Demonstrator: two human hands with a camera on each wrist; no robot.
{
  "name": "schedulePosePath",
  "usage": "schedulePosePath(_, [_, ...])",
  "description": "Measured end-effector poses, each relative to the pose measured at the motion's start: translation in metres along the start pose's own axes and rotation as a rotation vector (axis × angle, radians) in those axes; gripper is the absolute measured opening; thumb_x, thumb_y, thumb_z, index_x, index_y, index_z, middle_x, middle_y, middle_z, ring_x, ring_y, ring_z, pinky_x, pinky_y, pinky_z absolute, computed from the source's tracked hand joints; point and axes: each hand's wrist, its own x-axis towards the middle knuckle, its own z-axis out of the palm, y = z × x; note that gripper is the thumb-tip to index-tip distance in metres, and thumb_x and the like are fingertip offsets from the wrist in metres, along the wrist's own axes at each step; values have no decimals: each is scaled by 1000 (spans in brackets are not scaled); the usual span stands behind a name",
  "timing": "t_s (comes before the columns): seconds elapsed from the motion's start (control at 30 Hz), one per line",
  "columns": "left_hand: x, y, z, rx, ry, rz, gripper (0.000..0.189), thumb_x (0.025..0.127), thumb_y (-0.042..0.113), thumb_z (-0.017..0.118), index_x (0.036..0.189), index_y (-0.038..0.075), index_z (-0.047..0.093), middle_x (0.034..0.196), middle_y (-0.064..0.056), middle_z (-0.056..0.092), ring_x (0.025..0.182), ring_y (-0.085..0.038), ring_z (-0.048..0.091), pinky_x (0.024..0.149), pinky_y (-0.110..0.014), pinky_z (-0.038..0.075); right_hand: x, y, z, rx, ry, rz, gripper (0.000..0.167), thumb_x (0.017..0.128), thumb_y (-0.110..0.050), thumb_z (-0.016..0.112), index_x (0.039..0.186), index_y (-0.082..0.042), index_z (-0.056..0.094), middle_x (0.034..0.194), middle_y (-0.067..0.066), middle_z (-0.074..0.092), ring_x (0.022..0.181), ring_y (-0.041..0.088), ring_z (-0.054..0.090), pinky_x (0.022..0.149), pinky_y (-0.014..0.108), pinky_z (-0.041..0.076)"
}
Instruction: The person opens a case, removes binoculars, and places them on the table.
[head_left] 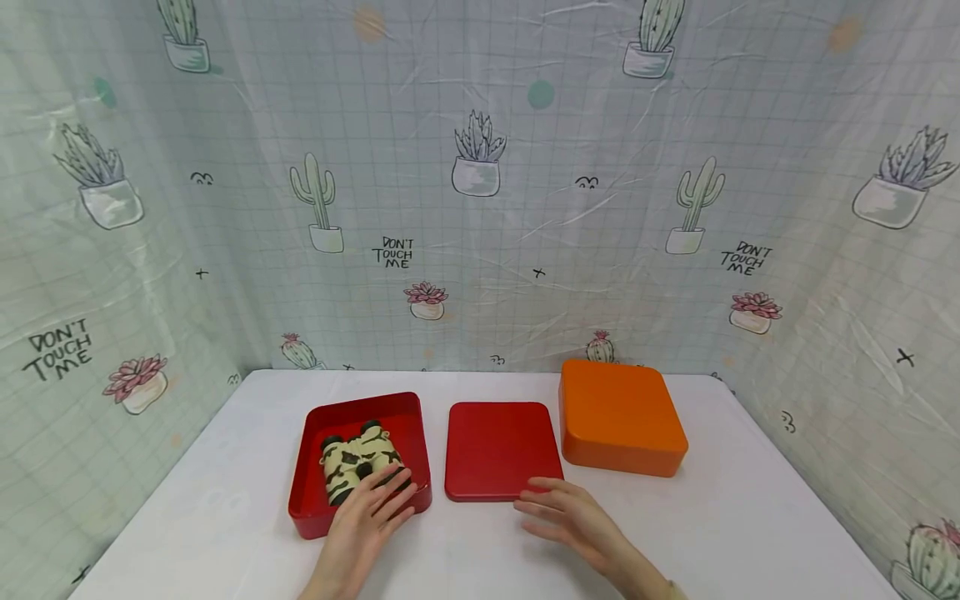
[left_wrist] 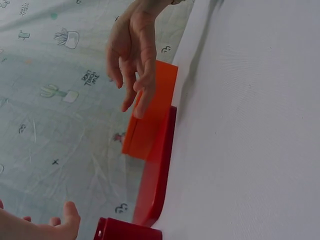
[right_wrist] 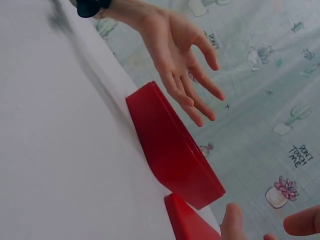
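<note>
A pair of camouflage-patterned toy binoculars (head_left: 352, 461) lies inside an open red box (head_left: 309, 508) on the left of the table. My left hand (head_left: 367, 518) hovers over the box's near right corner, fingers spread and holding nothing; it hides part of the binoculars. In the right wrist view the same left hand (right_wrist: 175, 60) hangs above the box wall (right_wrist: 165, 145). Right of the box a red lid (head_left: 501, 454) lies flat. My right hand (head_left: 566, 521) is by the lid's near right corner, fingers loosely extended. Nothing is in that hand (left_wrist: 135, 55) in the left wrist view.
An orange box (head_left: 621, 417) stands at the back right, just beside the red lid, its smooth orange top facing up. The white table (head_left: 750, 517) meets a cactus-print curtain (head_left: 480, 225) at the back and both sides.
</note>
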Motion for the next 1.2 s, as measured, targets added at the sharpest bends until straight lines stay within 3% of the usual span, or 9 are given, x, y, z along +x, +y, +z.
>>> schedulePosePath(0.2, [-2, 3, -7, 55, 46, 19, 55, 95, 34, 36, 139, 6, 20, 134, -4, 44, 121, -23, 47, 96, -31, 44, 1, -1, 10, -18, -46, -12, 58, 90, -27, 50, 134, 5, 28, 132, 25, 41, 106, 23, 59, 91, 41, 46])
schedulePosePath(0.4, [-5, 11, -17, 120, 80, 71, 49, 95, 35, 37, 136, 10, 27, 119, 12, 55, 112, -8, 54, 90, -22, 46, 3, 0, 19, -25, -89, -39, 55, 90, -27, 50, 133, 3, 33, 133, 24, 41, 108, 24, 58, 92, 42, 45])
schedulePosePath(0.6, [-6, 17, -31, 228, 84, 215, 31, 96, 26, 35, 126, 16, 40, 112, 20, 56, 104, 1, 56, 84, -18, 48, 6, -1, 28, -65, -129, -81, 53, 89, -25, 52, 131, 2, 36, 132, 21, 44, 110, 26, 56, 93, 42, 44])
schedulePosePath(0.73, [-7, 21, -40, 239, 113, 315, 28, 96, 22, 38, 123, 17, 43, 112, 19, 57, 103, 3, 56, 82, -16, 48, 10, -2, 36, -121, -130, -96, 53, 88, -26, 54, 130, 2, 39, 130, 20, 47, 109, 24, 57, 93, 40, 45])
schedulePosePath(1.0, [12, 12, -78, 239, 229, 473, 37, 94, 20, 42, 129, 11, 41, 116, 13, 58, 102, 2, 57, 77, -15, 50, 20, -2, 55, -216, -120, -148, 49, 86, -28, 56, 125, 1, 45, 126, 20, 49, 107, 24, 59, 91, 38, 46])
schedulePosePath(1.2, [24, 7, -100, 270, 348, 502, 38, 93, 19, 44, 129, 9, 42, 112, 15, 58, 99, 3, 58, 76, -13, 50, 24, -3, 70, -262, -109, -181, 47, 86, -26, 57, 123, 0, 47, 123, 20, 51, 104, 24, 59, 88, 38, 49])
